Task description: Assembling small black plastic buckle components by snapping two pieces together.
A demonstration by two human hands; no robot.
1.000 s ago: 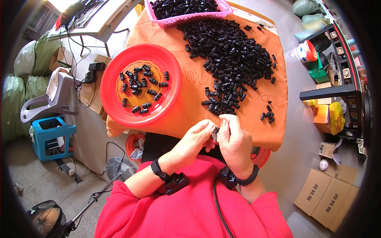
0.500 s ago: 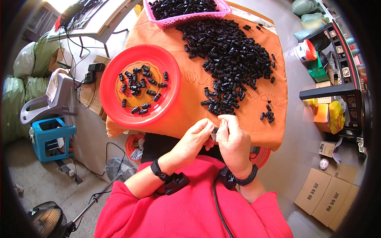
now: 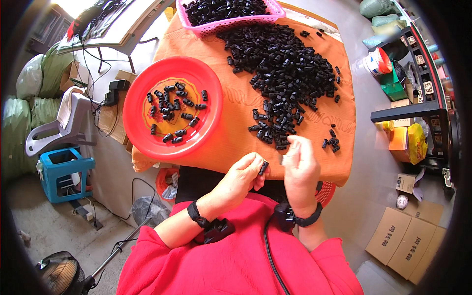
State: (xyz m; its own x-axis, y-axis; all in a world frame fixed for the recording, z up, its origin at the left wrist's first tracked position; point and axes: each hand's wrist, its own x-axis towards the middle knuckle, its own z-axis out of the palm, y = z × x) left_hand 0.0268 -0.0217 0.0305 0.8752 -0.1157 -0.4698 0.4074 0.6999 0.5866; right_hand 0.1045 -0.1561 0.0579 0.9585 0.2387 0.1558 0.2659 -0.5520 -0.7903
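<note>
My left hand (image 3: 241, 174) pinches one small black barrel-shaped cord lock (image 3: 263, 168) between thumb and fingers, just off the table's near edge. To its right, my right hand (image 3: 301, 164) is raised beside the near end of a large heap of black cord locks (image 3: 290, 73). Motion smears its fingertips, so whether they hold anything is unclear. On the left of the table stands a round red plate (image 3: 135, 118), with several cord locks (image 3: 169, 105) scattered over its patterned middle.
An orange cloth (image 3: 236, 132) covers the table. A pink basket (image 3: 211, 30) full of cord locks stands at the far edge. A few loose cord locks (image 3: 334, 144) lie at the right. A blue stool (image 3: 66, 174) and a fan (image 3: 61, 270) are on my left, cardboard boxes (image 3: 403, 241) on my right.
My hands were together over the cord lock; they have separated. The right hand has moved right and is in motion, while the left keeps the cord lock, now more plainly visible.
</note>
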